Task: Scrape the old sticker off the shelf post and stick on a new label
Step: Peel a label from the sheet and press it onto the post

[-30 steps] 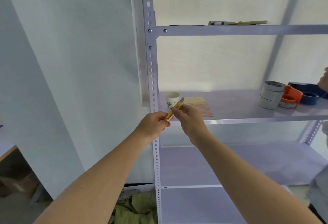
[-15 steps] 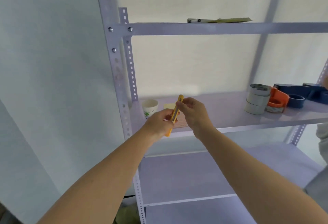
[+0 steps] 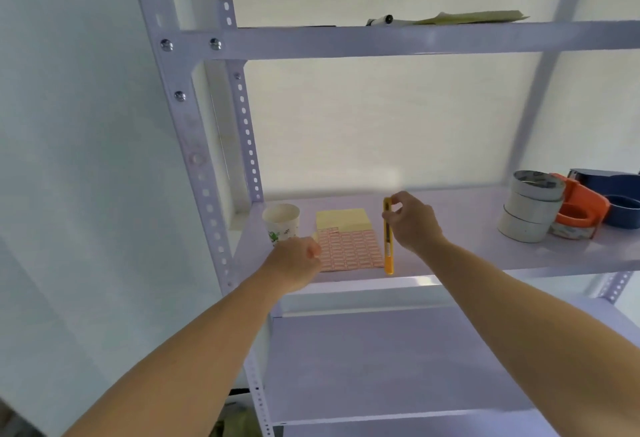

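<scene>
A yellow utility knife (image 3: 388,239) hangs upright over the middle shelf (image 3: 467,263), pinched near its top by my right hand (image 3: 412,222). My left hand (image 3: 296,261) is a loose fist at the shelf's front edge, holding nothing I can see. Between the hands lies a sheet of small red-framed labels (image 3: 349,251) with a yellow pad (image 3: 343,219) behind it. The pale perforated front shelf post (image 3: 197,159) rises at the left, with faint round residue marks at mid-height.
A paper cup (image 3: 281,223) stands at the shelf's left end. Stacked tape rolls (image 3: 530,206), an orange tape dispenser (image 3: 576,211) and a blue one (image 3: 620,201) sit at the right. A marker (image 3: 381,20) and paper lie on the top shelf.
My left hand let go of the knife and dropped toward the shelf edge. My right hand carried the knife to the right, upright. The view shifted right and closer to the shelf.
</scene>
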